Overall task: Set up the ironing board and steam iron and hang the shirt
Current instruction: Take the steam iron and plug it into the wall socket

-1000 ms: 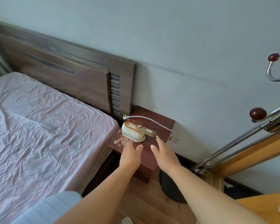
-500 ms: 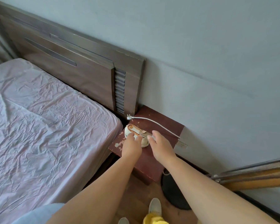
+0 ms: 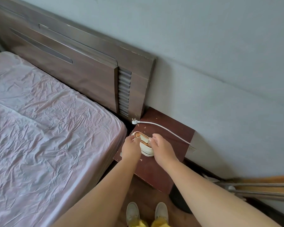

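The small steam iron (image 3: 145,145) on the desk (image 3: 175,133) is gripped from both sides by curled left hand (image 3: 131,149) and right hand (image 3: 162,149), seemingly for lifting.

A small cream-white steam iron with rose-gold trim (image 3: 144,144) lies flat on the reddish-brown wooden nightstand (image 3: 162,171), its white cord (image 3: 162,127) trailing unplugged across the top.

Dark red nightstand (image 3: 156,169): cream steam iron (image 3: 145,145), white cord (image 3: 164,129) on top.
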Demonstrator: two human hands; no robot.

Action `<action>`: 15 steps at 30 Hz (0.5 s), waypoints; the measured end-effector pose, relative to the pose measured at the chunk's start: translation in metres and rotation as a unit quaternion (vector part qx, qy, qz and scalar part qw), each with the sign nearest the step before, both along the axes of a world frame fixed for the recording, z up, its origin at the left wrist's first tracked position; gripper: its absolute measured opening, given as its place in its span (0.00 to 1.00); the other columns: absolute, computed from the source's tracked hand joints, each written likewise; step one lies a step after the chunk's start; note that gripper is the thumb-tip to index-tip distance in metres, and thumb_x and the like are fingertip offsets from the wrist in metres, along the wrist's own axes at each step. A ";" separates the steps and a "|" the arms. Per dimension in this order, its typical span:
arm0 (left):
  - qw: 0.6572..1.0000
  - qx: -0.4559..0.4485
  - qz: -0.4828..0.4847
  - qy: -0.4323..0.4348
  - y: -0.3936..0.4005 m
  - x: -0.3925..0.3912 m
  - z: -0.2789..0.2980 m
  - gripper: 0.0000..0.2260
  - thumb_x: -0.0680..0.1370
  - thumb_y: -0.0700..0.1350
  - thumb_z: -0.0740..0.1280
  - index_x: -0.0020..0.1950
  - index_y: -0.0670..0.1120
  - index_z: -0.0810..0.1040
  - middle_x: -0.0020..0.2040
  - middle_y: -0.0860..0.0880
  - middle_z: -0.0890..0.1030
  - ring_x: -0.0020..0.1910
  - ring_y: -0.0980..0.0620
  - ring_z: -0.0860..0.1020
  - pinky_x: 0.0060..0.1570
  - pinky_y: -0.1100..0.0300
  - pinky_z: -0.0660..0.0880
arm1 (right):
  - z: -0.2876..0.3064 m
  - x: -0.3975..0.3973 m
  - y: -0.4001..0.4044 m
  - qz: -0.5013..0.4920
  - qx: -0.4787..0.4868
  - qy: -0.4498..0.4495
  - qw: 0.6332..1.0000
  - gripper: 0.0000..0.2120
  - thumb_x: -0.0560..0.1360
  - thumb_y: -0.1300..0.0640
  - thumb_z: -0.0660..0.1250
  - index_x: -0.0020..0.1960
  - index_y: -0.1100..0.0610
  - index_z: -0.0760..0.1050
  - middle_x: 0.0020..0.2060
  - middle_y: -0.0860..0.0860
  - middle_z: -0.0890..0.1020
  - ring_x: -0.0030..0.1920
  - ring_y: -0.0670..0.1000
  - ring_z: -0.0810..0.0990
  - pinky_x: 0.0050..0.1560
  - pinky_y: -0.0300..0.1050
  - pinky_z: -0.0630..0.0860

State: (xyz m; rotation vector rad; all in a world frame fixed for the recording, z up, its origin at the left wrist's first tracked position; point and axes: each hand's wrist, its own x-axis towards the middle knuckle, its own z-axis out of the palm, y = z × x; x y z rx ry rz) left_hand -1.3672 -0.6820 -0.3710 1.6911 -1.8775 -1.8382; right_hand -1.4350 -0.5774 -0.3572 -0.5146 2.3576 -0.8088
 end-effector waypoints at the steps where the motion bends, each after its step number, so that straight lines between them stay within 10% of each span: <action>1: 1.000 -0.013 -0.004 -0.001 -0.006 -0.004 -0.002 0.26 0.70 0.59 0.58 0.63 0.47 0.76 0.53 0.45 0.84 0.53 0.43 0.81 0.50 0.43 0.81 | 0.000 -0.002 -0.006 -0.003 -0.005 0.003 1.000 0.23 0.84 0.44 0.53 0.75 0.52 0.66 0.69 0.49 0.76 0.68 0.50 0.75 0.59 0.42 0.71; 15: 0.999 0.001 0.046 0.015 -0.051 -0.045 -0.035 0.20 0.79 0.38 0.57 0.70 0.50 0.71 0.63 0.52 0.79 0.56 0.50 0.80 0.58 0.51 0.78 | -0.075 -0.068 -0.082 0.008 0.012 0.047 0.999 0.22 0.82 0.47 0.58 0.72 0.54 0.72 0.68 0.51 0.78 0.70 0.52 0.72 0.65 0.46 0.71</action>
